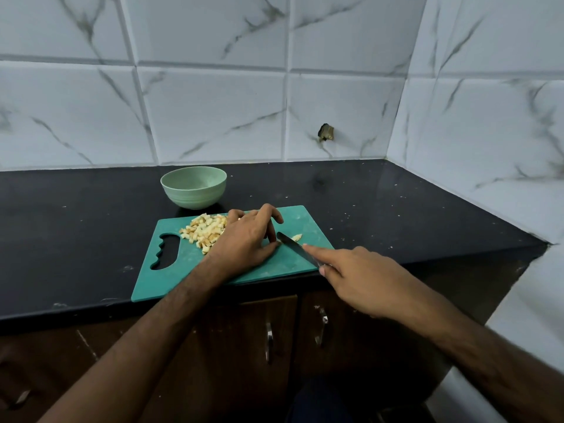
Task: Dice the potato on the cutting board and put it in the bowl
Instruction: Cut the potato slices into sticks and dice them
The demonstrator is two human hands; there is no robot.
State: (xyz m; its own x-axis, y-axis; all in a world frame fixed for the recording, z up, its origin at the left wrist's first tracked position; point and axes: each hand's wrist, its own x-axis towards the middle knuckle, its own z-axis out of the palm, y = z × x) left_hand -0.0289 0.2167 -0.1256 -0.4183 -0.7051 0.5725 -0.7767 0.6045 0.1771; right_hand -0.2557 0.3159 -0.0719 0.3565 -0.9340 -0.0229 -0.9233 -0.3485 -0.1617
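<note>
Below white marbled wall tiles (213, 111), a black counter (381, 203) carries the teal cutting board (274, 264), with diced potato (206, 232) under the relaxed left hand (244, 239). Right hand (363, 279) grips a knife (294, 247); green bowl (193, 187) stands behind.

One pale green bowl (193, 187) stood on the black table (76, 239) at centre frame. One teal cutting board (244, 270) lay just below it. One heap of diced potato (204, 232), its cubes too many and too small to count, sat on the board's left part, and one small uncut potato piece (296, 237) lay to the right. One knife (297, 248) was there. Two hands showed: left hand (244, 239), right hand (363, 276). Two cabinet handles (268, 341) hung below.
</note>
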